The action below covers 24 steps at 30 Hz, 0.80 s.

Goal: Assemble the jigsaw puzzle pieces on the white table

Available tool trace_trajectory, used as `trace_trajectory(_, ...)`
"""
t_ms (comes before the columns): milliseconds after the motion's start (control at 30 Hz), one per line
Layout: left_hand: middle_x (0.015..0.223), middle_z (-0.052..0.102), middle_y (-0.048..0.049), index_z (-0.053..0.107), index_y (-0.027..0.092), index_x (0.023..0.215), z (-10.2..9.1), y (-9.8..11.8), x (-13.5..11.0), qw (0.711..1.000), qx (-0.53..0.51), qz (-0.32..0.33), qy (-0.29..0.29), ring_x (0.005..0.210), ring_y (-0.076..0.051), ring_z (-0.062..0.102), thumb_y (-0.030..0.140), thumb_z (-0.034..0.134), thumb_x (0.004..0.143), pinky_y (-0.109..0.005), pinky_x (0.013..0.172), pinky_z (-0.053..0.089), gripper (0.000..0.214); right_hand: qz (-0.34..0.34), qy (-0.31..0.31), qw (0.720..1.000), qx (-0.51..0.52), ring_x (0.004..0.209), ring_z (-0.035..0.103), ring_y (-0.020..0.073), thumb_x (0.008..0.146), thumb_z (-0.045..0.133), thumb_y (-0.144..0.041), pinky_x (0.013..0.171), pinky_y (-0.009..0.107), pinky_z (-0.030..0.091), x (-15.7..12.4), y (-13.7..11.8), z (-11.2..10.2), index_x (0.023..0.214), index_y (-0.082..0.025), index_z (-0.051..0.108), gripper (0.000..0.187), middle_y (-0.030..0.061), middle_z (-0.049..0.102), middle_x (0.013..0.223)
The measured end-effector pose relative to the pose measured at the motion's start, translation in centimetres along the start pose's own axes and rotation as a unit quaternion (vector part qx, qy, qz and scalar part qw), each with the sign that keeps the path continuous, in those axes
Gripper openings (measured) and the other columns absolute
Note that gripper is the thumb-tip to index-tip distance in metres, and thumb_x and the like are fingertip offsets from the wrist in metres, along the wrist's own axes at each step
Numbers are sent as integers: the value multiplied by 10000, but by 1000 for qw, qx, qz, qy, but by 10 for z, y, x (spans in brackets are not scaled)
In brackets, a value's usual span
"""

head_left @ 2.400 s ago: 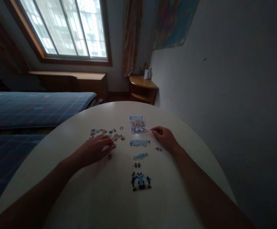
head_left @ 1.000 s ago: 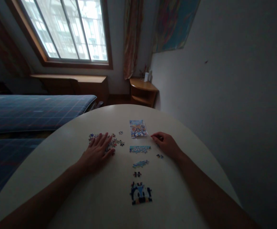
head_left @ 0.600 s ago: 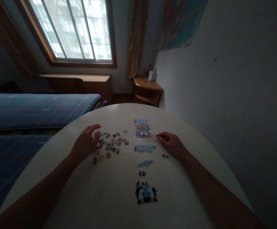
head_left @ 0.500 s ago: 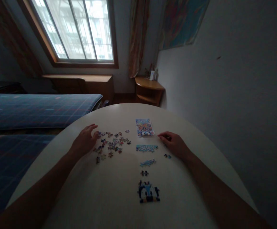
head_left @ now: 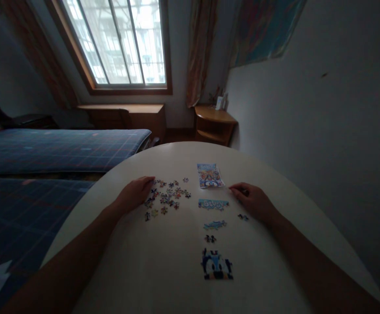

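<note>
My left hand [head_left: 136,192] rests at the left edge of a loose pile of jigsaw puzzle pieces [head_left: 167,198]. Its fingers are drawn together over the pile's upper left, and whatever lies under the fingertips is hidden. My right hand [head_left: 251,197] is closed in a pinch just right of a printed picture sheet [head_left: 210,176]; anything between the fingertips is too small to make out. Below the sheet lie a joined "Bluey" title strip [head_left: 213,204], a light-blue joined section [head_left: 215,224], a small dark joined piece [head_left: 210,238] and a joined blue dog-face section [head_left: 217,265].
A small joined bit [head_left: 243,216] lies below my right hand. Everything rests on a round white table [head_left: 173,270]. Left of it stands a bed with a blue plaid mattress [head_left: 78,148]; a corner shelf [head_left: 214,115] and a wall are beyond and to the right.
The fingers of my left hand, spread before, have come together at the pile's edge. My right hand keeps its pinch beside the sheet. The whole view has shifted slightly.
</note>
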<state>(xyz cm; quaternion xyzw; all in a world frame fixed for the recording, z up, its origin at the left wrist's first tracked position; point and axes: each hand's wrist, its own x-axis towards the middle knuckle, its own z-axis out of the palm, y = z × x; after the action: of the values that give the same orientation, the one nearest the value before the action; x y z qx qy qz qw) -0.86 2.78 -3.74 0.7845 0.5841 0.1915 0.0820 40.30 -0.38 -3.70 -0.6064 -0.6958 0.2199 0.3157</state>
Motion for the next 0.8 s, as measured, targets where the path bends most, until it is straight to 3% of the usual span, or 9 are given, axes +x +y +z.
trace_trajectory(100, 1334, 630, -105, 618, 158, 1293, 3, 0, 0, 1000, -2, 19, 6, 1215, -252, 597, 434, 340, 964, -385, 1083, 433, 511, -1, -1, 1000, -4, 745, 687, 202, 868, 559, -391, 699, 316, 516, 0, 1, 0, 970, -190, 734, 285, 72, 759, 890)
trace_trajectory(233, 1533, 421, -122, 508, 142, 1416, 16, 4, -5, 996, 41, 71, -32, 1425, -275, 368, 495, 320, 983, -430, 1168, 315, 589, 1, -3, 1000, -11, 753, 691, 204, 872, 563, -407, 701, 316, 518, 1, 3, 0, 981, -194, 735, 295, 70, 761, 905)
trace_trajectory(400, 1610, 256, -126, 360, 162, 1512, 32, 16, -11, 993, 91, 45, -59, 1496, -322, 165, 565, 316, 984, -521, 1194, 185, 666, 5, 1, 1000, -12, 747, 688, 205, 867, 561, -407, 690, 316, 519, 0, 1, 0, 979, -195, 738, 298, 67, 761, 873)
trace_trajectory(500, 1600, 290, -116, 362, 153, 1504, 30, 20, -9, 995, 62, 58, -58, 1493, -284, 200, 526, 273, 1003, -489, 1200, 194, 632, 9, 1, 1000, -12, 720, 685, 200, 859, 561, -401, 677, 311, 520, 0, -2, -1, 979, -188, 742, 304, 72, 761, 858)
trace_trajectory(633, 1533, 413, -139, 452, 98, 1429, 18, 10, -1, 1000, 9, 26, -1, 1435, -235, 348, 485, 261, 997, -386, 1186, 274, 611, 10, 1, 1000, -21, 710, 686, 201, 854, 567, -405, 677, 313, 522, 1, -2, -1, 970, -194, 746, 300, 69, 762, 855)
trace_trajectory(800, 1523, 400, -210, 403, 53, 1448, 12, 1, -2, 1000, 11, -15, 0, 1434, -317, 339, 644, 341, 937, -463, 1176, 275, 784, 9, 1, 1000, -14, 702, 685, 203, 847, 564, -403, 660, 314, 519, 0, -4, -2, 950, -194, 743, 294, 73, 764, 860)
